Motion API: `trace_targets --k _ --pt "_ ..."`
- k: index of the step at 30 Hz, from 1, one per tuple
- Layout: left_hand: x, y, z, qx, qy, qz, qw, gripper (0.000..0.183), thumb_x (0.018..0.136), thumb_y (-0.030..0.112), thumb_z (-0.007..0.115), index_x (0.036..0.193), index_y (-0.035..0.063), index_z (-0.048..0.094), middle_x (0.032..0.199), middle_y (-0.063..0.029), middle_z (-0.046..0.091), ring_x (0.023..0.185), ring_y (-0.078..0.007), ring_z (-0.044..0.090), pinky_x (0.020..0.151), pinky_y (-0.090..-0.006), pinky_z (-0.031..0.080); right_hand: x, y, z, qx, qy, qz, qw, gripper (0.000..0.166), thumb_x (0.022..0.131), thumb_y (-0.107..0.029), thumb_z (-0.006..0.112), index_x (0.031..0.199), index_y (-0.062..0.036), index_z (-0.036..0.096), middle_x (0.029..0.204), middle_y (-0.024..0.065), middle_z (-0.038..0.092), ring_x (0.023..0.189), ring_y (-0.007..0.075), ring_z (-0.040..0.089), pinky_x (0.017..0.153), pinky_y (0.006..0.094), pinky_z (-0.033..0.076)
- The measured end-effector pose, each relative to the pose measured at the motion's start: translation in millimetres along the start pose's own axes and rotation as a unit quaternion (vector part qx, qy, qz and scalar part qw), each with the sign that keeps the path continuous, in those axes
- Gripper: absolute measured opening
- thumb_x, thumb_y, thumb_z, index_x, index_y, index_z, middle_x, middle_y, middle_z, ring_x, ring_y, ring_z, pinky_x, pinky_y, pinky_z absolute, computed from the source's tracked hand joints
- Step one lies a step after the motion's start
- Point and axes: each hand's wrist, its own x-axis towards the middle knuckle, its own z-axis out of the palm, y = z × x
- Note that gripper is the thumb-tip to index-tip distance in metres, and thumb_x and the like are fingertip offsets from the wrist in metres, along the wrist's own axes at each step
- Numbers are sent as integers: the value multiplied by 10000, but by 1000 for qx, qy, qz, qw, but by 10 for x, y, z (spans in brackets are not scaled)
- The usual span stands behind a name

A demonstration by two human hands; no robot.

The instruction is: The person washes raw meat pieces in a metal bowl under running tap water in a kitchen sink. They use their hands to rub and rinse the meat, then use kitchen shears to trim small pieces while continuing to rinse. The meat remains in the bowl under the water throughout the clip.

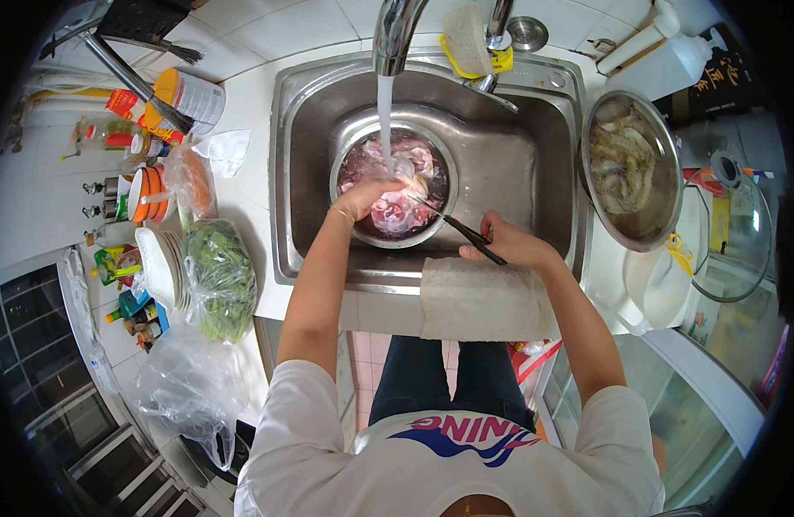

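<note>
A round metal bowl [454, 181] stands on the left side of the stainless steel sink [500, 161], holding raw meat pieces [394, 218] in reddish water. My left hand [363, 198] reaches into it and grips a pale piece of meat. From the chrome faucet [397, 39], a stream of water [385, 113] falls onto the meat just beyond my fingers. My right hand [510, 244] holds black-handled scissors [465, 231] over the bowl's right rim. Their blades point left to the meat beside my left hand; whether they touch it I cannot tell.
A cloth [487, 300] hangs over the sink's front edge. On the right counter, a metal bowl [671, 213] holds shrimp [623, 161]. Bagged leafy greens [221, 281], stacked plates [161, 268] and a plastic bag [190, 381] crowd the left counter. A sponge [468, 42] sits behind the sink.
</note>
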Motion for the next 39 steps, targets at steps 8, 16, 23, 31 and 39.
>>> trace_targets --k 8,16,23,31,39 --pt "121 -196 -84 36 40 50 997 368 896 221 615 1178 -15 589 1057 -37 610 953 -122 529 845 -254 420 239 79 6 -115 18 25 993 894 571 -757 706 980 0 461 799 120 538 763 255 552 671 333 433" --pt "206 -345 -132 54 85 121 988 236 940 195 562 1085 18 619 922 17 596 843 -82 505 765 -231 414 198 -49 -94 -67 -53 60 995 879 599 -764 684 975 -1 462 762 96 510 726 231 533 637 322 426" --pt "28 -370 9 79 74 135 985 271 915 179 600 1136 22 585 932 6 590 857 -107 507 819 -243 422 519 101 39 -9 -40 45 998 931 541 -788 693 969 -12 409 639 31 462 528 133 502 461 253 380" --pt "-292 -438 503 454 226 170 845 499 722 249 754 1120 12 568 1048 -141 607 996 -266 550 860 -377 435 670 -122 -24 60 -76 30 995 665 627 -650 730 722 -34 498 523 9 451 438 116 453 404 264 332" --pt "-259 -541 633 549 297 222 749 501 715 291 733 1109 33 563 1069 -144 598 1079 -310 509 928 -441 369 767 280 184 143 -88 -7 986 398 685 -280 786 612 -18 495 511 43 487 385 124 458 346 270 342"
